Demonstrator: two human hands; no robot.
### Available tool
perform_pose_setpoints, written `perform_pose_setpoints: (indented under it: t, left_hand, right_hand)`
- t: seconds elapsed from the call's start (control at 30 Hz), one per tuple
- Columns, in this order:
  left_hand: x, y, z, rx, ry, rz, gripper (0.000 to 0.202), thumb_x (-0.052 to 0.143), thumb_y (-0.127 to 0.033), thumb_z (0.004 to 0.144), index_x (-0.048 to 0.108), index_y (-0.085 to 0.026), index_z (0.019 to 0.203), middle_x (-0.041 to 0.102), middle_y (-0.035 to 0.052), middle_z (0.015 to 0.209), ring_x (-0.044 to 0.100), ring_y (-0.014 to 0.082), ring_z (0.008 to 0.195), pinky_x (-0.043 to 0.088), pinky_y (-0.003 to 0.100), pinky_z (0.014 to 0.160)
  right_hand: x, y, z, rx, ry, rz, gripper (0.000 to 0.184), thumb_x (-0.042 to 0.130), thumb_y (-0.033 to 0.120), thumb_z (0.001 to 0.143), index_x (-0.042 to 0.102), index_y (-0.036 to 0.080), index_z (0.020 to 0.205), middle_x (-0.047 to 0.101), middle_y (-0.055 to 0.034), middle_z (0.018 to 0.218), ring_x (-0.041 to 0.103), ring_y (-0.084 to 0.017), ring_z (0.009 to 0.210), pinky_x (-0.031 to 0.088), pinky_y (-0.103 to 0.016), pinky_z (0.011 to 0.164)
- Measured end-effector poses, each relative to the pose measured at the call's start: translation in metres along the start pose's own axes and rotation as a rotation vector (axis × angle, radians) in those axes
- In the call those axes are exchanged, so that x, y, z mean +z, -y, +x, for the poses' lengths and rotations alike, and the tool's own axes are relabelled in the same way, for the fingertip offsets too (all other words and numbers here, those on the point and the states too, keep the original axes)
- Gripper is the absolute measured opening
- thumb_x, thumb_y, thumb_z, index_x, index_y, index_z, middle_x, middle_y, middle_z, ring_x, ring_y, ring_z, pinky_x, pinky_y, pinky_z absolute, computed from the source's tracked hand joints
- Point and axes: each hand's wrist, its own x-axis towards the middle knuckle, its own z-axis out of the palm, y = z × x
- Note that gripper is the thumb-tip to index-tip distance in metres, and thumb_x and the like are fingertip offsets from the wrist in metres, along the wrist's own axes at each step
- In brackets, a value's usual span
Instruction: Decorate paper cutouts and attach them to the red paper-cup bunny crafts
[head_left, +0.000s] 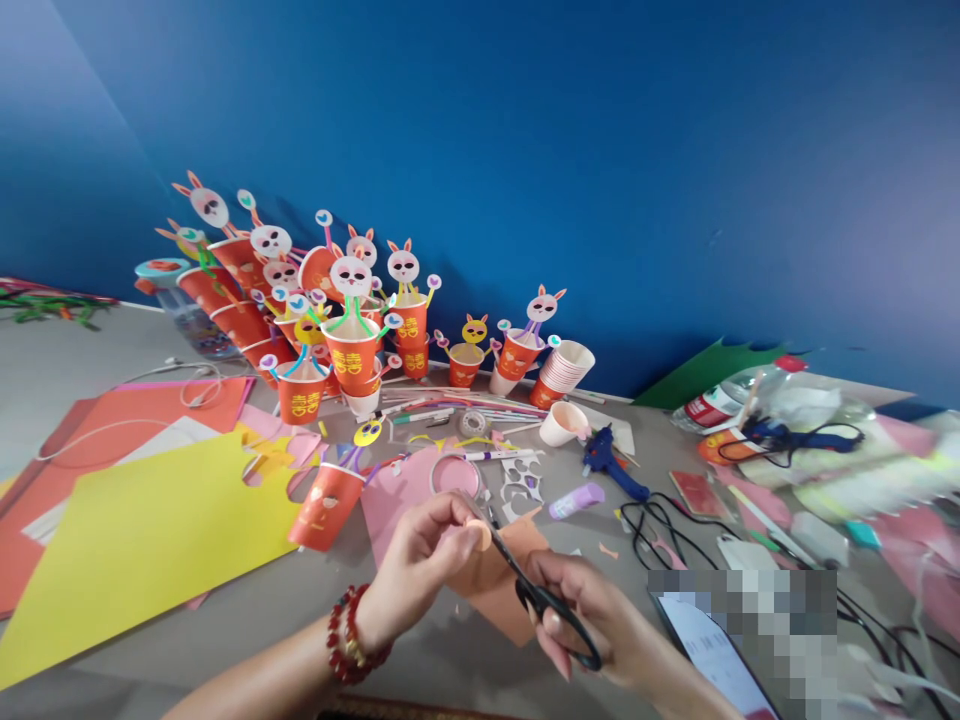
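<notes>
My left hand [437, 550], with a red beaded bracelet at the wrist, pinches a small piece of light orange paper [480, 534] between thumb and fingers. In my right hand [581, 600] is a pair of black-handled scissors [510, 562], its blades pointing up and left, close beside the paper piece. Whether the blades touch the paper I cannot tell. Below both hands lies a larger orange paper sheet [499, 600] on the grey table. A red paper cup [328, 505] with a yellow-faced figure stands tilted left of my left hand.
Many red cups with rabbit figures [352, 350] stand along the blue wall. A yellow sheet [165, 545] covers the left side. A blue glue gun [611, 462], a purple glue stick [576, 501], black cables and a phone [712, 650] lie to the right, with a plastic bottle [735, 395] behind.
</notes>
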Motion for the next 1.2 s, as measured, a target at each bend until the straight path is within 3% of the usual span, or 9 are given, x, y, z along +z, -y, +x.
perform_pose_setpoints:
  t: [0.23,0.7,0.97,1.2]
  left_hand:
    - [-0.001,-0.001,-0.002,0.019,0.023,0.024,0.023,0.061,-0.036,0.092,0.057,-0.016,0.081,0.057,0.0010,0.077,0.050,0.0136,0.073,0.039,0.024,0.070]
    - [-0.001,-0.002,0.001,0.040,0.033,0.014,0.022,0.060,-0.033,0.093,0.056,-0.017,0.079,0.056,0.0013,0.076,0.048,0.0134,0.073,0.037,0.025,0.069]
    - [-0.002,-0.001,0.001,0.036,0.024,0.038,0.023,0.061,-0.035,0.092,0.056,-0.016,0.078,0.056,0.0019,0.076,0.048,0.0141,0.072,0.038,0.026,0.068]
    - [-0.003,0.000,0.000,0.047,0.040,0.037,0.022,0.060,-0.033,0.093,0.055,-0.017,0.078,0.055,0.0009,0.075,0.048,0.0137,0.072,0.037,0.026,0.069]
  right_hand:
    - [-0.003,-0.001,-0.002,-0.007,0.009,-0.040,0.072,0.073,0.084,0.049,0.042,0.021,0.064,0.049,0.0076,0.042,0.037,-0.005,0.034,0.022,-0.018,0.039]
    - [-0.012,-0.004,-0.004,-0.044,0.029,-0.123,0.070,0.068,0.085,0.056,0.048,0.020,0.069,0.052,0.0068,0.043,0.033,-0.004,0.034,0.020,-0.019,0.038]
    - [-0.012,-0.002,-0.004,-0.059,0.104,-0.073,0.067,0.068,0.083,0.062,0.047,0.020,0.073,0.050,0.0077,0.043,0.029,-0.004,0.032,0.021,-0.019,0.037]
    - [-0.013,-0.002,-0.005,-0.044,0.081,-0.143,0.069,0.064,0.086,0.061,0.048,0.020,0.072,0.050,0.0069,0.041,0.029,-0.004,0.033,0.020,-0.019,0.037]
